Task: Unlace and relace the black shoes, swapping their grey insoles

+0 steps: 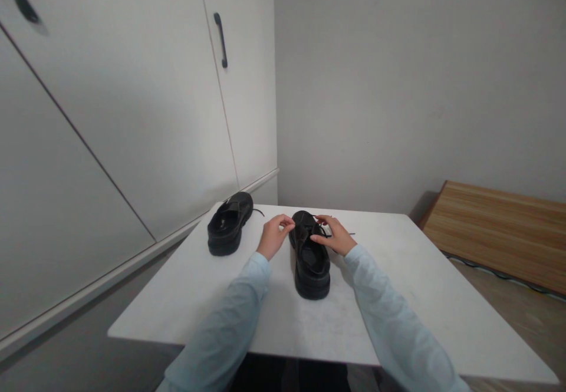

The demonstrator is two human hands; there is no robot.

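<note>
A black lace-up shoe (312, 280) stands on the white table in front of me, its heel towards me and its toe pointing away. My left hand (277, 231) is at the shoe's left side near the lacing, thumb and fingers pinched together; whatever is between them is too small to make out. From the right, my right hand (335, 236) reaches over the lacing, thumb and fingers apart, the thumb by the tongue. A dark lace end sticks out beyond that hand. The matching black shoe (224, 244) stands further left, with a lace trailing from its right side.
Both shoes are on a white table (186, 303). White cabinet doors (145, 103) with dark handles run along the left, close to the table's edge. A grey wall (398, 85) rises behind. At the right is a low wood-grain surface (499, 227) with a cable beneath it.
</note>
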